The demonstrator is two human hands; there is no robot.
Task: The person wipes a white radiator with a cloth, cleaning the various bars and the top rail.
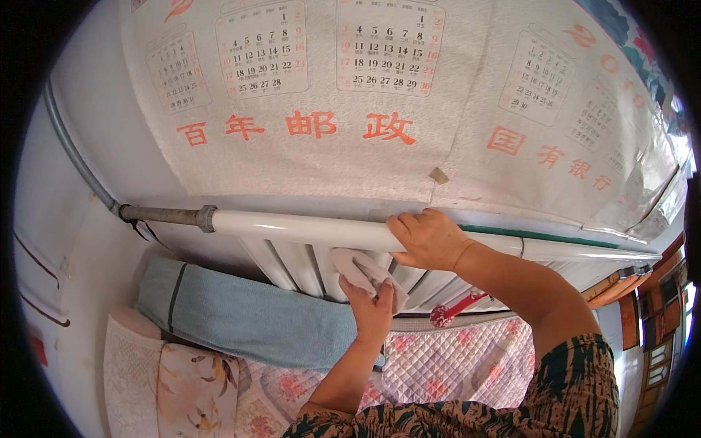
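Note:
A white radiator [307, 229] runs along the wall, with a thick round top pipe and flat upright columns below. My right hand [429, 239] rests over the top pipe, its fingers curled round it. Lower and to the left, my left hand [369, 306] grips a crumpled white cloth [358, 269] between thumb and fingers. The cloth lies against the radiator's columns, just under the top pipe. Part of it is hidden behind my left fingers.
A rolled blue towel-like bundle [255, 314] lies before the radiator on a quilted floral bedspread [453, 358]. A red-and-white handled object [454, 309] hangs by the columns. Paper calendar sheets [314, 160] cover the wall. A grey metal pipe [168, 215] joins the radiator at left.

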